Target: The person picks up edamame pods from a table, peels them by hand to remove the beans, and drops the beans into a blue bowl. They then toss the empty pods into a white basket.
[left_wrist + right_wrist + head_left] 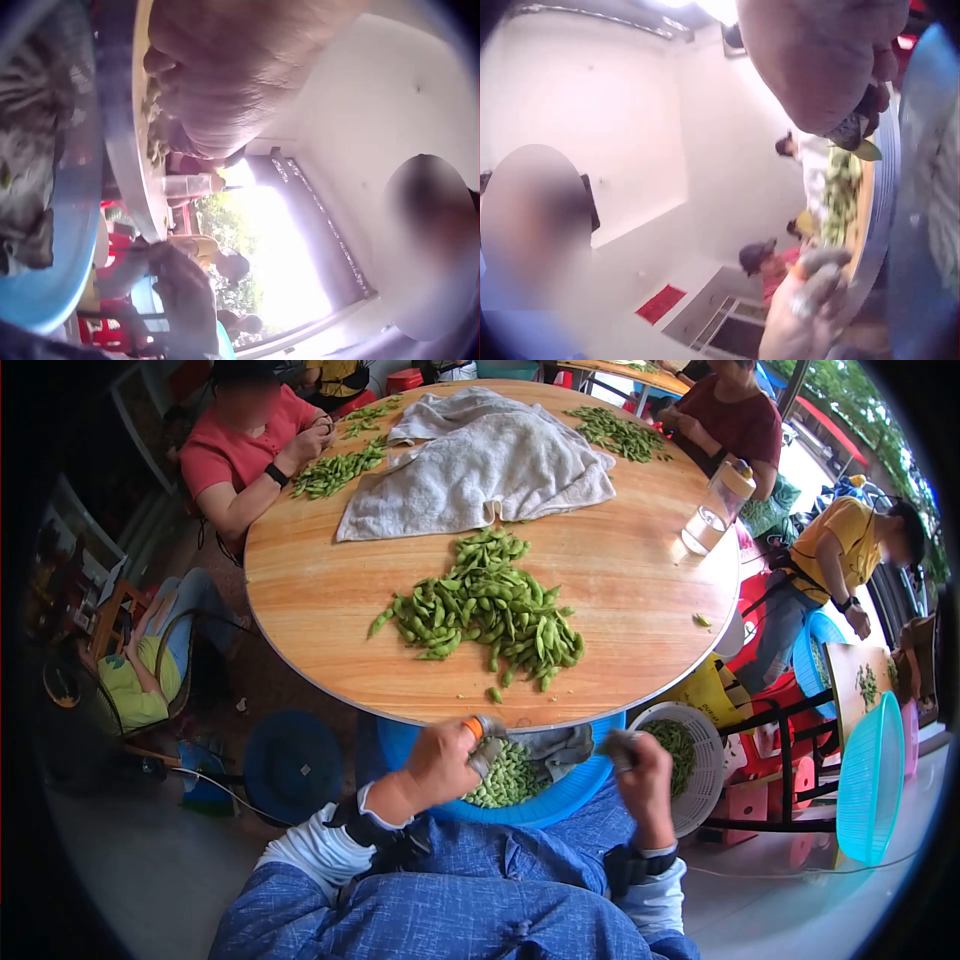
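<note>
My right hand is raised beside the right of a blue basin; in the right wrist view its covered fingertips pinch a green soybean pod. My left hand is over the basin's left side, fingers curled, with grey covers and an orange band on them. I cannot tell whether anything is between its fingertips. Shelled green beans lie in the basin next to a grey cloth. On the round wooden table just beyond is a pile of soybean pods.
A white towel covers something mid-table. A clear bottle stands near the right edge. People sit around the table beside smaller pod piles. A white basket with green contents is right of the basin; a dark blue tub is left.
</note>
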The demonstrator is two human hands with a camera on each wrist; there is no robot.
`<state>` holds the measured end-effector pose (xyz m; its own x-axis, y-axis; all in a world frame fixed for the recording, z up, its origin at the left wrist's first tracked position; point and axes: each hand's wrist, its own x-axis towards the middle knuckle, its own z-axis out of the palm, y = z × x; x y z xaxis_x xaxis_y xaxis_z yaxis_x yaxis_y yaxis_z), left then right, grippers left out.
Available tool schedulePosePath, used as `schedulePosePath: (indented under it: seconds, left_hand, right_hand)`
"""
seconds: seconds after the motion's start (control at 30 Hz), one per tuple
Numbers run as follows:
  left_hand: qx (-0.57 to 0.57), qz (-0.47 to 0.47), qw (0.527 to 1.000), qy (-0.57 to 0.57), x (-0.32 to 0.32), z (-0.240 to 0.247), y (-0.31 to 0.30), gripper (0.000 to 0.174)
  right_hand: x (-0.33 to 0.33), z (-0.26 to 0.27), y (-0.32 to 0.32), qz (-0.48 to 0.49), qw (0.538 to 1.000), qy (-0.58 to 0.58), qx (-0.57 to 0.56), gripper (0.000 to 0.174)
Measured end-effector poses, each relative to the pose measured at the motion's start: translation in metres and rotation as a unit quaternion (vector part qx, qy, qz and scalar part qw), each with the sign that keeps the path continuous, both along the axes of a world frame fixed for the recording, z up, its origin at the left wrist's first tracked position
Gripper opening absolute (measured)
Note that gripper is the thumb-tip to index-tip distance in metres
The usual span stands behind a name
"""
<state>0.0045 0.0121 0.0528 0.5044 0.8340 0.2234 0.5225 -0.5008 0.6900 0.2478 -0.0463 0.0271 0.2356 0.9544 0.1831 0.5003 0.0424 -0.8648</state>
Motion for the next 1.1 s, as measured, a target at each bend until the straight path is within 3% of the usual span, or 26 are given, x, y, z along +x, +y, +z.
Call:
schedulePosePath:
  seconds: [0.03, 0.1, 0.17, 0.23, 0.4, 0.47, 0.53, 0.63, 0.77, 1.1]
  left_hand:
    - [0.057, 0.013, 0.998, 0.013, 0.000, 0.003, 0.010, 0.015]
    - [0.168, 0.035, 0.984, 0.036, -0.001, 0.005, 0.030, 0.017]
    - [0.142, 0.005, 0.987, 0.073, -0.003, -0.012, 0.049, 0.017]
    - [0.117, -0.011, 0.987, 0.105, -0.001, -0.016, 0.056, 0.016]
    - [0.072, -0.022, 0.987, 0.145, 0.006, -0.008, 0.053, 0.013]
    - [-0.126, -0.048, 0.987, -0.086, 0.008, -0.021, 0.044, 0.013]
    - [-0.356, -0.059, 0.891, -0.277, 0.013, -0.019, 0.029, 0.014]
    - [-0.499, -0.074, 0.817, -0.280, 0.014, 0.009, 0.015, 0.012]
    - [-0.581, -0.090, 0.755, -0.291, 0.011, 0.008, 0.012, 0.013]
    - [-0.614, -0.129, 0.722, -0.292, 0.010, 0.002, 0.011, 0.014]
  right_hand:
    - [0.014, -0.004, -0.002, -0.057, 0.997, -0.049, 0.025, 0.013]
    - [0.039, -0.005, -0.012, -0.113, 0.979, -0.146, -0.089, 0.020]
    - [0.044, -0.005, -0.017, -0.097, 0.990, -0.094, -0.050, 0.020]
    - [0.032, -0.006, -0.017, -0.098, 0.994, 0.041, -0.030, 0.016]
    - [-0.012, -0.002, -0.003, 0.041, 0.970, 0.235, -0.033, 0.018]
    - [-0.033, 0.008, 0.004, 0.085, 0.945, 0.310, -0.052, 0.020]
    - [-0.047, 0.020, 0.011, 0.142, 0.924, 0.343, -0.092, 0.022]
    - [-0.056, 0.031, 0.014, 0.201, 0.873, 0.426, -0.123, 0.022]
    - [-0.057, 0.030, 0.010, 0.217, 0.840, 0.475, -0.150, 0.022]
    - [-0.056, 0.025, 0.006, 0.224, 0.826, 0.496, -0.149, 0.024]
